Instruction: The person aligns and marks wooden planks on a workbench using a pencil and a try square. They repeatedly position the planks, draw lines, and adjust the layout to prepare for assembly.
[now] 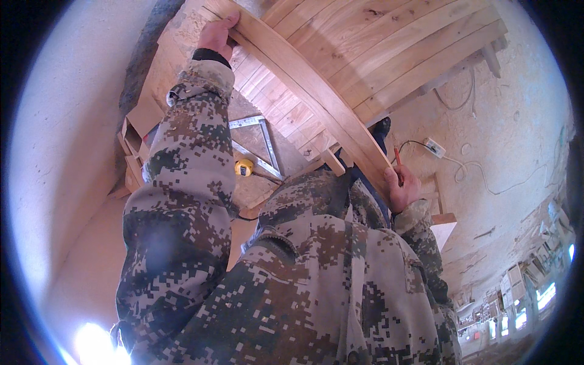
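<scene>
Head view: a broad, pale-brown wooden panel of side-by-side planks fills the upper area, and a long, narrow, honey-coloured wooden board runs diagonally past its near-left edge, from upper left down toward the person's waist. Being long and apparently solid, the board should be stiff and moderately weighty, tending to swing if held at one end alone; its dry, planed-looking face should not be slippery, nor does it seem fragile. Good holds would be the long edges near both ends. Its surface is smooth and warm-toned, with a thin dark line running lengthwise; whether that is a seam or a drawn mark cannot be told. Its bend is probably lens distortion.

The left hand grips the far end, thumb over the edge. The right hand is closed at the near end around a slim red stick, perhaps a pencil; whether its fingers also clamp the board is unclear.
</scene>
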`<move>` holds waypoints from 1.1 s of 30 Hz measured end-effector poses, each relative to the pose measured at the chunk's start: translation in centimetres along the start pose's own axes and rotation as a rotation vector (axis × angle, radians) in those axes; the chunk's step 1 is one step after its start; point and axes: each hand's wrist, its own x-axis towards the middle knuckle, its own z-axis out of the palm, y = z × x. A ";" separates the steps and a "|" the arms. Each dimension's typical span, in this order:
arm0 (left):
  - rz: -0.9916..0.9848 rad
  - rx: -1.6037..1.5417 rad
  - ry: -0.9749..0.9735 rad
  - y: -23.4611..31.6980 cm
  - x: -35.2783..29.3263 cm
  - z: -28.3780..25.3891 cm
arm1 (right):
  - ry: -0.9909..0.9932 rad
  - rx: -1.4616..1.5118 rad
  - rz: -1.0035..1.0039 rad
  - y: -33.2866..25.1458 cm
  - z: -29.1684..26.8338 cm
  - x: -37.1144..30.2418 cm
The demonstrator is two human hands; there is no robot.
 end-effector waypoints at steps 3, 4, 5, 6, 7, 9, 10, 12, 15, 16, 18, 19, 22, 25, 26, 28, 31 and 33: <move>-0.006 0.010 0.013 0.2 -0.1 0.2 | -0.010 0.022 -0.008 -0.1 -0.1 0.0; -0.007 0.019 0.005 0.3 -0.1 0.2 | -0.005 0.029 -0.012 -0.1 -0.1 0.0; -0.008 0.029 -0.003 0.4 -0.2 0.2 | -0.002 0.039 -0.014 -0.2 -0.1 -0.1; -0.003 0.032 0.000 0.5 -0.2 0.3 | 0.001 0.049 -0.016 -0.2 -0.2 -0.1; 0.002 0.035 0.004 0.5 -0.3 0.3 | 0.004 0.042 -0.017 -0.3 -0.2 -0.1; 0.006 0.034 0.008 0.6 -0.3 0.4 | 0.009 0.028 -0.017 -0.3 -0.2 -0.1; 0.007 0.030 0.009 0.6 -0.4 0.4 | 0.013 0.030 -0.020 -0.3 -0.2 -0.1; 0.016 0.021 0.002 0.6 -0.4 0.3 | 0.016 0.037 -0.026 -0.3 -0.3 -0.1; 0.029 0.010 -0.017 0.5 -0.2 0.2 | 0.007 0.023 -0.011 -0.2 -0.3 -0.1; 0.027 0.011 -0.020 0.5 -0.1 0.1 | 0.011 0.024 -0.014 -0.2 -0.3 -0.2; 0.027 0.014 -0.028 0.4 0.2 -0.1 | 0.019 0.026 -0.022 -0.3 -0.3 -0.2; 0.028 0.017 -0.034 0.5 0.2 -0.2 | 0.014 0.030 -0.011 -0.3 -0.3 -0.2; 0.024 0.012 -0.054 0.6 0.4 -0.3 | 0.010 0.037 0.007 -0.3 -0.3 -0.3; 0.026 0.007 -0.044 0.6 0.1 -0.1 | 0.010 0.038 0.007 0.1 -0.2 -0.2; 0.025 -0.004 -0.038 0.7 0.0 0.0 | 0.003 0.039 0.015 0.3 -0.2 -0.2; 0.025 0.005 -0.012 0.7 -0.2 0.2 | -0.004 0.061 0.027 0.9 0.0 -0.2; -0.002 0.072 0.033 0.8 -0.4 0.3 | 0.078 0.110 -0.036 1.4 0.0 -0.3; -0.009 0.095 0.030 0.8 -0.5 0.2 | 0.224 0.126 -0.168 1.1 -0.4 -0.4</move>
